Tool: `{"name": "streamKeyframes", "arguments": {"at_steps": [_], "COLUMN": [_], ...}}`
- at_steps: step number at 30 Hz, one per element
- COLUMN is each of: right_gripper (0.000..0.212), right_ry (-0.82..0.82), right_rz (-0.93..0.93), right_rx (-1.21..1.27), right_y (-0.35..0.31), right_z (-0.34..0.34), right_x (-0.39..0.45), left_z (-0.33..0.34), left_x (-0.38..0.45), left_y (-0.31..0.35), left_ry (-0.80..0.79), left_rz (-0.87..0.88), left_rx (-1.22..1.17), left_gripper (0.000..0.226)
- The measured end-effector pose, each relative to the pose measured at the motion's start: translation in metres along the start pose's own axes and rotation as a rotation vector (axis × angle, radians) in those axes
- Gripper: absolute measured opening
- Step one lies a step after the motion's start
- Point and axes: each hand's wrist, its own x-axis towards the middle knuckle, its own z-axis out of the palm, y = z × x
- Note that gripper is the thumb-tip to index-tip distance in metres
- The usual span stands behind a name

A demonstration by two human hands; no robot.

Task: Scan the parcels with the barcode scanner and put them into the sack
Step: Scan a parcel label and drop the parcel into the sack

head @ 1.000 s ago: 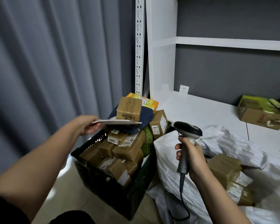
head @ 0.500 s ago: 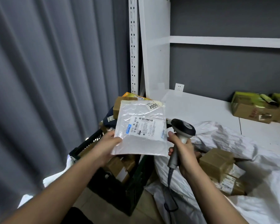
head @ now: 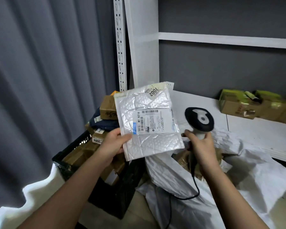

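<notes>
My left hand holds a white bubble mailer by its lower left corner, upright, with its printed label and barcode facing me. My right hand grips the handle of the black barcode scanner, whose head sits just right of the mailer and looks blurred. Its cable hangs down over the white sack, which lies open at lower right with brown parcels inside. A black crate at lower centre is piled with brown boxes and a dark blue bag.
A grey curtain fills the left side. A white shelf unit stands behind the sack, with a perforated upright post. Cardboard boxes with green wrapping rest on the shelf at the right.
My left hand lifted the mailer off the crate pile, turned its label toward me and raised it. The scanner in my right hand rose and tilted toward the mailer.
</notes>
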Motion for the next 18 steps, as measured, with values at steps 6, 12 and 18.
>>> {"name": "streamKeyframes", "arguments": {"at_steps": [6,12,18], "right_gripper": [0.011,0.026,0.029], "right_ry": [-0.121,-0.335,-0.322], "right_rz": [0.052,0.109,0.078], "right_rx": [0.112,0.075,0.063], "right_y": [-0.007,0.004,0.000], "right_z": [-0.003,0.032,0.036], "right_x": [-0.012,-0.042,-0.047], "left_z": [0.008,0.022,0.032], "left_x": [0.011,0.026,0.030], "left_y": [-0.012,-0.026,-0.030], "left_ry": [0.214,0.267,0.260], "left_rz": [0.165,0.191,0.200], "left_rx": [-0.027,-0.080,-0.124], "left_gripper": [0.019,0.023,0.023]}}
